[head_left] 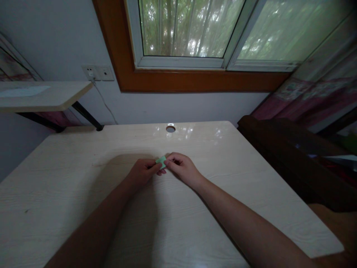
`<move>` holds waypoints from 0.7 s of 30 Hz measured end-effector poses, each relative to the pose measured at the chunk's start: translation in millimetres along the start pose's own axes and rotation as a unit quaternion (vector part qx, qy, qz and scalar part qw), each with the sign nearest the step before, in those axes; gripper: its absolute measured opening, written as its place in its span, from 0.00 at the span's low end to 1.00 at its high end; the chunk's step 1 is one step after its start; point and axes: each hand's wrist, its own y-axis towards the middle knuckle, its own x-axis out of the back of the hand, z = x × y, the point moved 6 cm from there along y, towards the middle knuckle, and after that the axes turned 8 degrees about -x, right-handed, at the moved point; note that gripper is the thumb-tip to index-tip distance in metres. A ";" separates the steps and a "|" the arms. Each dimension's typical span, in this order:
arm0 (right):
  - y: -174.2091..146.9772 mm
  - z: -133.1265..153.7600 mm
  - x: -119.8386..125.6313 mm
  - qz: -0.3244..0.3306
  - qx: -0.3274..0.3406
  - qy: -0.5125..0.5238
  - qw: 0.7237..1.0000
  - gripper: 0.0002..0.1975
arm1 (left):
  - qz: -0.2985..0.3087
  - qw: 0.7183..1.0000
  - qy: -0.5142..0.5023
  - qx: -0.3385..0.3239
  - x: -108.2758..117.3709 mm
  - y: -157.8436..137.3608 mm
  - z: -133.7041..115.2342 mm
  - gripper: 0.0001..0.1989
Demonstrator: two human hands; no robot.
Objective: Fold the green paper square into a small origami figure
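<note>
A small light-green piece (161, 160), flat and perhaps paper, is held between my two hands over the middle of the desk (195, 223). My left hand (143, 171) pinches its left side, thumb on top. On the other side, my right hand (181, 166) grips the right edge between thumb and fingers. Fingertips cover part of the piece, so its full shape is hidden. Whether the hands rest on the desk top I cannot tell.
A round cable hole (170, 128) lies near the desk's back edge. At left, a raised shelf (69, 95) stands on black legs. A white cable (104, 100) hangs from the wall socket (97, 73). Dark wooden furniture (279, 160) adjoins the right side, beneath a curtain (312, 89).
</note>
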 end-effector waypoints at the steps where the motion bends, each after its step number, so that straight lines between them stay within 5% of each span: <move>1: -0.1 -0.5 0.1 -0.001 -0.001 0.004 1.000 0.12 | 0.003 1.000 -0.004 0.002 -0.4 0.1 -0.1 0.19; 10: 0.3 0.0 -1.6 0.013 -0.011 0.064 0.998 0.13 | 0.010 1.000 -0.025 -0.004 0.9 0.5 -8.1 0.20; 21: -1.5 0.0 1.0 -0.011 -0.021 0.019 1.000 0.12 | 0.019 0.999 0.001 0.025 -1.7 -0.8 0.4 0.17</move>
